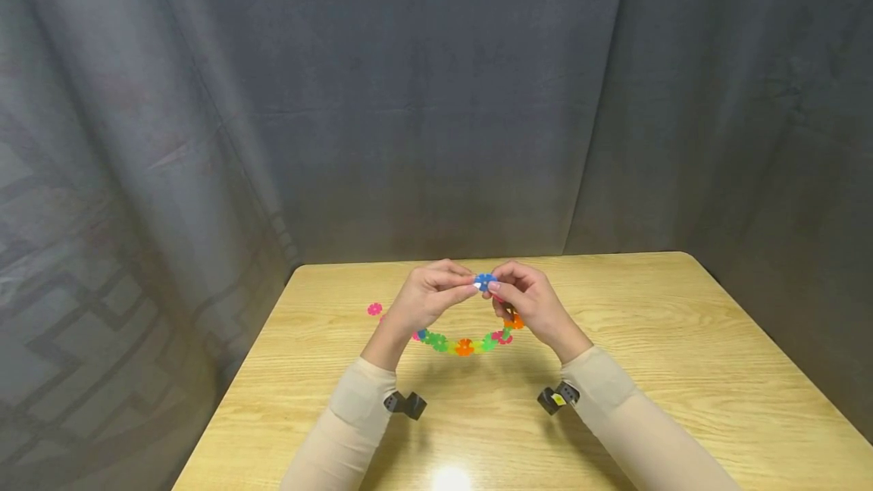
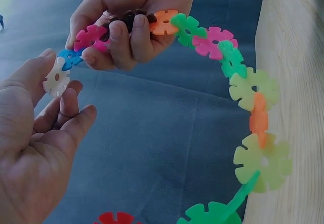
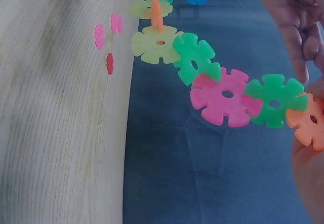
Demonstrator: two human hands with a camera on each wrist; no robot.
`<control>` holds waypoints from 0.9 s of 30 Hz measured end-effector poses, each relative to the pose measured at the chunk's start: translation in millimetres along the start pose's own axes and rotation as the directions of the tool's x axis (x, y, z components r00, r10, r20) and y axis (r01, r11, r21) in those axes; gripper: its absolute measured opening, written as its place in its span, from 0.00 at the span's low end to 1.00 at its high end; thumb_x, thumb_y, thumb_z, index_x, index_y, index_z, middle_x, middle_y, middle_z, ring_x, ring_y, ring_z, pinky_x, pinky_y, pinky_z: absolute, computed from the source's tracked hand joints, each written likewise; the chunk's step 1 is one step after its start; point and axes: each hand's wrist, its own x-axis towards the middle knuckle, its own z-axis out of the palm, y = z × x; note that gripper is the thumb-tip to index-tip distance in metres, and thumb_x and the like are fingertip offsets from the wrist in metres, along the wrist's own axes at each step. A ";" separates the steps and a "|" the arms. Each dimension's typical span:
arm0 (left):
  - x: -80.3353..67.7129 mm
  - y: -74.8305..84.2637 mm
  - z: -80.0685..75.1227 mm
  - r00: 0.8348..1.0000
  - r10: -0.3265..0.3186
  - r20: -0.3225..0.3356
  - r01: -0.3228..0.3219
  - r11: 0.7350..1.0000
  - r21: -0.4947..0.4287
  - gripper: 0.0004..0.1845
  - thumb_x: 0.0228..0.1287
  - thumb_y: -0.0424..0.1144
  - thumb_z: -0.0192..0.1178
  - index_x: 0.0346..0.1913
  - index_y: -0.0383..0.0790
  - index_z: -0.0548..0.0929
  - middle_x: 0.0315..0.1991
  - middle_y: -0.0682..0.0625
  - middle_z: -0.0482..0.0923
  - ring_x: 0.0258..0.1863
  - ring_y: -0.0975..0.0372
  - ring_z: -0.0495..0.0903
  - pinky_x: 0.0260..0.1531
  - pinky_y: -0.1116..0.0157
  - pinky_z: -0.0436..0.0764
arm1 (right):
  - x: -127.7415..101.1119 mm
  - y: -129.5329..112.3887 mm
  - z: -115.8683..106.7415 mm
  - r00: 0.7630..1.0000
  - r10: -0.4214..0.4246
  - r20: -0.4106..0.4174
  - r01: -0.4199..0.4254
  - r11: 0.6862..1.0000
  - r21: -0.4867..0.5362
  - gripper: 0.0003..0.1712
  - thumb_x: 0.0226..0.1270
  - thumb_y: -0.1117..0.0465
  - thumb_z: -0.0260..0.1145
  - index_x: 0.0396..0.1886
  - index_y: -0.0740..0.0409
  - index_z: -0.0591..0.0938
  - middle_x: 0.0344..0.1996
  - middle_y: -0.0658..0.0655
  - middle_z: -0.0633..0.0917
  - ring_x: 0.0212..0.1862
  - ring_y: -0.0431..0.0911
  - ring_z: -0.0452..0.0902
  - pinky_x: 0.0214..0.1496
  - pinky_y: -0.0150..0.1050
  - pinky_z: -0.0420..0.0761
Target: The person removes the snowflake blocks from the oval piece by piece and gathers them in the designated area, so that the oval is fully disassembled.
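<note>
two sets of fingers (image 2: pixel 117 40) pinch the chain ends: our left hand (image 1: pixel 426 295) clamps the white disc (image 2: pixel 55 78), our right hand (image 1: pixel 528 301) the blue disc (image 2: pixel 69 58); we judge slots should cross squarely; the chain (image 1: pixel 464 345) sags above the counter (image 1: pixel 682 370).

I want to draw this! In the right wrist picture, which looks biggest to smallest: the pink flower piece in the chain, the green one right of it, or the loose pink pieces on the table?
1. Pink flower piece.
2. Green one, nearly alike.
3. Loose pink pieces, smallest, though farther from the camera.

Both hands (image 1: pixel 486 298) raised, fingertips together
</note>
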 end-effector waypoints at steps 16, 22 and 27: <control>1.0 -10.6 -3.7 0.990 -0.140 0.002 0.140 0.990 -0.025 0.12 0.57 0.34 0.72 0.44 0.34 0.88 0.41 0.48 0.85 0.38 0.56 0.83 0.40 0.61 0.84 | 0.4 0.5 2.5 0.999 0.035 -0.023 -0.035 0.999 -0.020 0.05 0.73 0.67 0.59 0.39 0.66 0.77 0.27 0.54 0.82 0.17 0.48 0.67 0.12 0.45 0.61; 0.1 -13.0 -3.8 0.961 -0.271 0.060 0.277 0.947 -0.162 0.12 0.59 0.32 0.70 0.45 0.33 0.85 0.40 0.46 0.84 0.34 0.54 0.81 0.39 0.62 0.83 | -0.7 0.8 4.4 0.999 0.049 -0.017 -0.049 0.998 -0.029 0.04 0.73 0.67 0.58 0.39 0.65 0.78 0.26 0.54 0.81 0.17 0.49 0.66 0.12 0.43 0.62; -0.1 -18.7 -2.0 0.970 -0.226 0.086 0.240 0.934 -0.263 0.09 0.61 0.28 0.67 0.43 0.29 0.82 0.39 0.45 0.82 0.32 0.56 0.79 0.37 0.63 0.82 | -1.0 1.6 4.1 0.998 0.060 -0.038 -0.061 0.997 -0.045 0.05 0.73 0.66 0.59 0.39 0.65 0.78 0.26 0.59 0.80 0.17 0.49 0.66 0.12 0.45 0.61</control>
